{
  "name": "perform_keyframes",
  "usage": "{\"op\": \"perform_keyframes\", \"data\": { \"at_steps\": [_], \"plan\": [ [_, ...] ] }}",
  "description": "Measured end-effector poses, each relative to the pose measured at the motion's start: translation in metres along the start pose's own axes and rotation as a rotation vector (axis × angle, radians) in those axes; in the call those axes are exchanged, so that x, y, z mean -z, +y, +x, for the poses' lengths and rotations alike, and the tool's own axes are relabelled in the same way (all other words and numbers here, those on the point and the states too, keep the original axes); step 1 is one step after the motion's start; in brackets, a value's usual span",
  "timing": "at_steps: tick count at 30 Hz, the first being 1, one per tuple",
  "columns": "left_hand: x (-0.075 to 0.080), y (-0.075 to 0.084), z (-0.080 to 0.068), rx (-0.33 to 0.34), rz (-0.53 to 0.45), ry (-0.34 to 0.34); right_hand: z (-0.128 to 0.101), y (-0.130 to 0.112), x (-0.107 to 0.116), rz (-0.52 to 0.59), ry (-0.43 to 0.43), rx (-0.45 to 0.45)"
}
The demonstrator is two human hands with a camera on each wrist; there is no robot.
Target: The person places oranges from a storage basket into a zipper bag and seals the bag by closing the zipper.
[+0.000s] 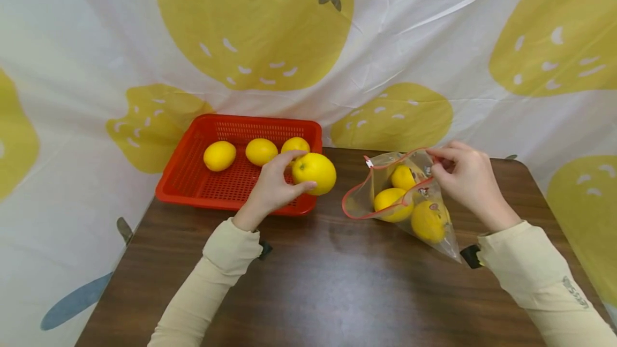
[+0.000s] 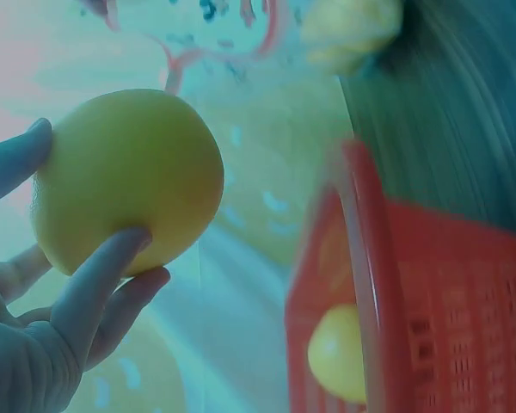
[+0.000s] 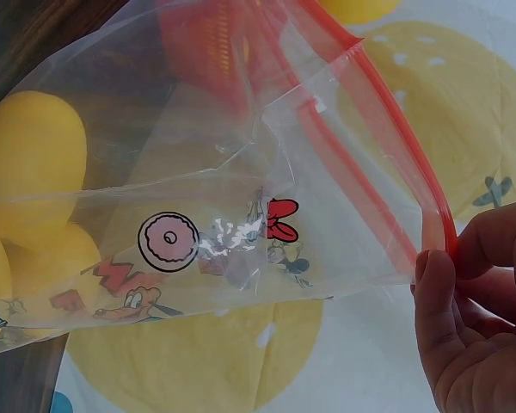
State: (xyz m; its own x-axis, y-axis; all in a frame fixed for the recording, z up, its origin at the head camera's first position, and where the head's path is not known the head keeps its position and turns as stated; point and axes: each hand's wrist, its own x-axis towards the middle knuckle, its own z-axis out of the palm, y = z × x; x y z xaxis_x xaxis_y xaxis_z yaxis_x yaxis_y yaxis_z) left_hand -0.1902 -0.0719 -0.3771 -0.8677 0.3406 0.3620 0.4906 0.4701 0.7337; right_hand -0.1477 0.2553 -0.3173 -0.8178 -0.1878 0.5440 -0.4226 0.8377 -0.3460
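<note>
My left hand curls its fingertips around a lemon, lifted over the red basket's rim at three o'clock. My right hand pinches the zip bag's red edge, keeping its mouth open toward nine o'clock.

Glossy clear plastic bag, perforated red plastic basket, dark wood-grain table.
</note>
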Motion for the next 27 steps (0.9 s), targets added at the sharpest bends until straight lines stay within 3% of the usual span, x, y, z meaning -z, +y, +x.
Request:
{"op": "perform_keyframes", "data": {
  "at_steps": [12, 27],
  "plan": [
    [-0.034, 0.025, 0.004, -0.084, -0.039, -0.06, 0.001, 0.0, -0.001, 0.001, 0.007, 0.001],
    [-0.063, 0.04, 0.007, -0.147, -0.036, -0.152, 0.001, -0.004, -0.004, 0.005, -0.005, -0.028]
  ]
}}
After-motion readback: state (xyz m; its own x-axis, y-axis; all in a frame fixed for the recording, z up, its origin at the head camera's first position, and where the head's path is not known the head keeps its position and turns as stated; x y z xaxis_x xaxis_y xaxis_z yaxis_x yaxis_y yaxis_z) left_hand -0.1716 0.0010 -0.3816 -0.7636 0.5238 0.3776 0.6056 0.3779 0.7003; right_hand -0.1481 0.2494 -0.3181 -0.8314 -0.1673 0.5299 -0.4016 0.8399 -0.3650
